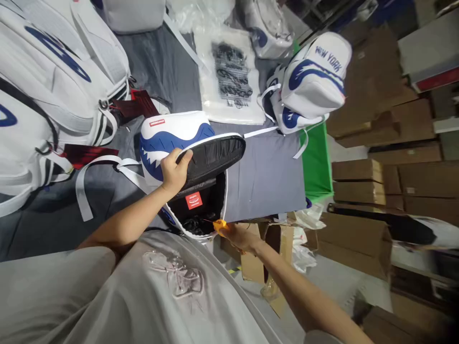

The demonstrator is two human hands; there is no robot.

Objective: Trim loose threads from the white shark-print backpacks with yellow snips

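the left hand [174,173] grips the rim of the black-lined front flap [211,157] of a white and blue shark-mouth backpack [172,138], fingers curled over the edge and holding it open. the right hand [239,237] is closed around a small orange tool [219,224] at the bag's lower rim; what kind of tool cannot be told. the backpack lies on a grey cloth-covered table [265,177] right in front of the person; a red label [194,200] sits inside the black compartment and a small red patch [157,123] on the outside, both too small to read. beyond it a second white and blue bag [315,81] reads "new york". a clear plastic bag with black print [231,76] lies near, its writing illegible. brown cardboard boxes [387,157] stand to the right
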